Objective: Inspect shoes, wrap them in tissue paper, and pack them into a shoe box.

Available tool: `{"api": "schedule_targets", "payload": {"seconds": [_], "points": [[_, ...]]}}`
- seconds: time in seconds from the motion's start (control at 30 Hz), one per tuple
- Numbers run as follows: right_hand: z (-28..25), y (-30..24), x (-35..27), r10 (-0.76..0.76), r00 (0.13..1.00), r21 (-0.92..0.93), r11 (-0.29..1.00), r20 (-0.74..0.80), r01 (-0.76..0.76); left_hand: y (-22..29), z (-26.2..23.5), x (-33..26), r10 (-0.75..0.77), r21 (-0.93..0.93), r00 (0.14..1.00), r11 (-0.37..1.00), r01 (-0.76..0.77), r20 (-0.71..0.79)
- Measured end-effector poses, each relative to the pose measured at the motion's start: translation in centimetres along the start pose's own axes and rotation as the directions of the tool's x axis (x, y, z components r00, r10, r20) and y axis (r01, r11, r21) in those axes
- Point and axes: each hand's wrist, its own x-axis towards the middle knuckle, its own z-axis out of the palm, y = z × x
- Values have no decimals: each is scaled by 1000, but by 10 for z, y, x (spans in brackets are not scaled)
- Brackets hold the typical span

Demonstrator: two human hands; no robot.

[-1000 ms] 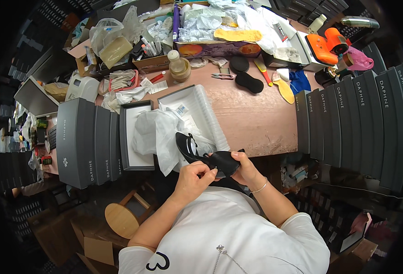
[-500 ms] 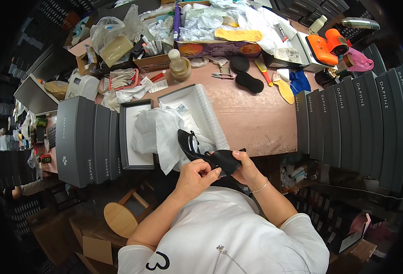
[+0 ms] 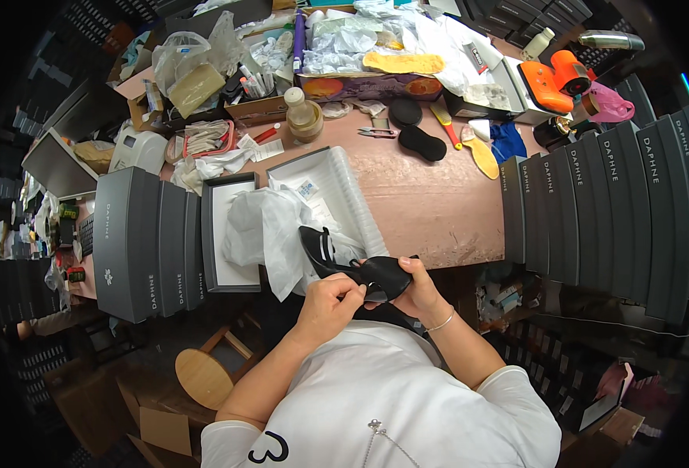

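Note:
Just in front of my body I hold a black shoe point(image 3: 386, 273) over the table's near edge. My right hand point(image 3: 420, 290) wraps round its right end, thumb on top. At its lower left side my left hand point(image 3: 332, 304) has its fingertips pinched together at the edge; a thin strap or buckle there is too small to make out. Touching its left end is a second black shoe point(image 3: 314, 251) with a pale inside, resting by white tissue paper point(image 3: 262, 230). The tissue spills out of an open grey shoe box point(image 3: 231, 279) and beside its white-lined lid or second box point(image 3: 352, 183).
Upright grey shoe boxes stand in rows at left point(image 3: 126, 242) and right point(image 3: 586, 210). On the pink tabletop point(image 3: 446, 203) lie black oval pads point(image 3: 422, 144), a yellow insole point(image 3: 483, 158), thread snips point(image 3: 377, 132) and a glue jar point(image 3: 304, 121). A wooden stool point(image 3: 204, 378) is below left.
My left fingers have shifted slightly left along the shoe's edge and lifted part of it, so a dark flap or strap shows. The right hand keeps its hold. The whole view has shifted slightly.

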Motion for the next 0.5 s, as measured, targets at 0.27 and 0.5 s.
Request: {"api": "schedule_targets", "payload": {"seconds": [0.27, 0.5], "points": [[0, -1, 3, -13, 995, 237, 972, 100, -11, 13, -12, 4, 343, 220, 909, 930, -294, -236], [-6, 0, 0, 6, 993, 192, 981, 115, -29, 43, -28, 40, 154, 174, 956, 964, -201, 249]]}}
